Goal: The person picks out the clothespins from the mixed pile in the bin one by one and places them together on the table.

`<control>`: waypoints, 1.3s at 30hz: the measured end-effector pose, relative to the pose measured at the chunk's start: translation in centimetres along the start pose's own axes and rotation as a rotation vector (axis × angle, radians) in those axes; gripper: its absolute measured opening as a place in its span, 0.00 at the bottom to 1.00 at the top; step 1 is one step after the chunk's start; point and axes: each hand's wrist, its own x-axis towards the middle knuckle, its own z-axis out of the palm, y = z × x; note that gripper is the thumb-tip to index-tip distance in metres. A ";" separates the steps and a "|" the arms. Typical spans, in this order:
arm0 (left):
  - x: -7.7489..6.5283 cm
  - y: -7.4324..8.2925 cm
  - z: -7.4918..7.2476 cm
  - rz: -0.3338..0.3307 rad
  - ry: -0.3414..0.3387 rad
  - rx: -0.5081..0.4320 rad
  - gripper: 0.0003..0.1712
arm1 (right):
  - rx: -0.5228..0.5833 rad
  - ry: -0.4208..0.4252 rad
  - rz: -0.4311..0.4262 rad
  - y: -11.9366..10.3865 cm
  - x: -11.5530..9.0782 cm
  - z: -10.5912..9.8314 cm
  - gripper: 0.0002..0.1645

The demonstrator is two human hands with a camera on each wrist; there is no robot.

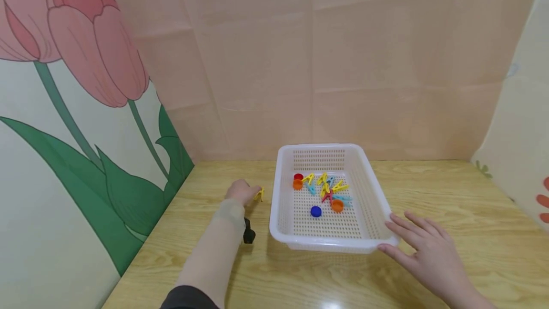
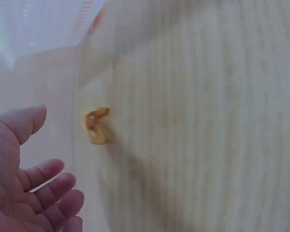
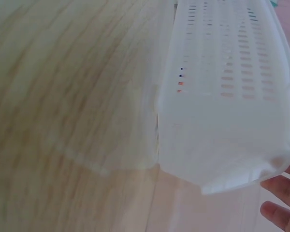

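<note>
On the table left of the basket, a small yellow clothespin (image 1: 259, 194) stands beside my left hand (image 1: 242, 192). The left wrist view shows that hand (image 2: 24, 179) with thumb and fingers apart, and a gap between them and the clothespin (image 2: 95, 126). My right hand (image 1: 429, 252) touches the near right corner of a white plastic basket (image 1: 334, 243) with spread, fairly straight fingers. In the right wrist view, fingertips (image 3: 280, 188) meet the basket's rim. Inside lie several yellow, blue and red clothespins, a blue bottle cap (image 1: 316, 211), and orange and red caps (image 1: 337, 205).
The basket stands mid-table on the wood-grain tabletop (image 1: 433, 185). A brown paper-like backdrop (image 1: 343, 61) rises behind the table. Along the left is a wall panel with painted tulips (image 1: 90, 51); a pale panel (image 1: 523, 132) borders the right.
</note>
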 end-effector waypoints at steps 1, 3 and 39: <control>0.0 0.1 -0.2 -0.008 0.013 -0.017 0.27 | 0.000 -0.003 0.002 0.0 0.0 0.0 0.37; 0.0 0.5 -0.8 -0.014 0.037 -0.051 0.29 | 0.000 -0.012 0.007 0.0 0.0 -0.1 0.37; -6.1 17.6 -2.8 0.341 -0.050 -0.218 0.26 | 0.002 -0.040 0.016 0.1 -0.2 -0.1 0.35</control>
